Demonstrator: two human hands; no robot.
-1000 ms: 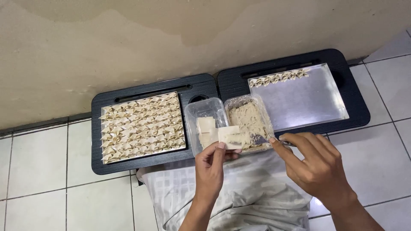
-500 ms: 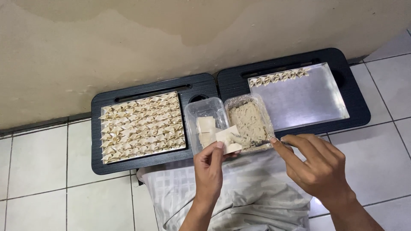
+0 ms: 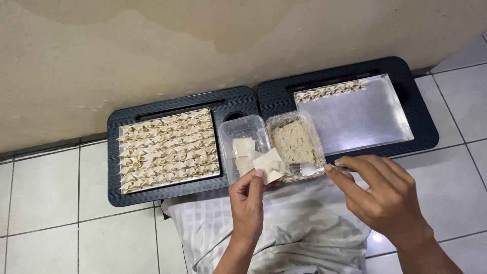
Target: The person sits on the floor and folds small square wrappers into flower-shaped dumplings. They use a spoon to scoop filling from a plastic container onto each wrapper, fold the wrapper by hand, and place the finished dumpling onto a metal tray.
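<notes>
White tiled floor (image 3: 45,193) | beige stained wall (image 3: 152,56) | two black trays (image 3: 243,99)

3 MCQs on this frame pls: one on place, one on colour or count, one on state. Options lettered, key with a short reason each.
1. Where is the container of filling?
A. Right of the wrapper container
B. On the left tray
C. On the tiled floor

2. How many rows of folded dumplings lie on the right tray?
A. One
B. Four
C. None

3. What is the left tray like?
A. Bare
B. Nearly covered with dumplings
C. Stacked under the other tray

Key:
1 A, it sits just right of the wrapper container, between the trays.
2 A, a single row runs along the far edge.
3 B, dumplings fill almost the whole sheet.

Also seen: the left hand pinches a square wrapper; the right hand holds a fork at it.
</notes>
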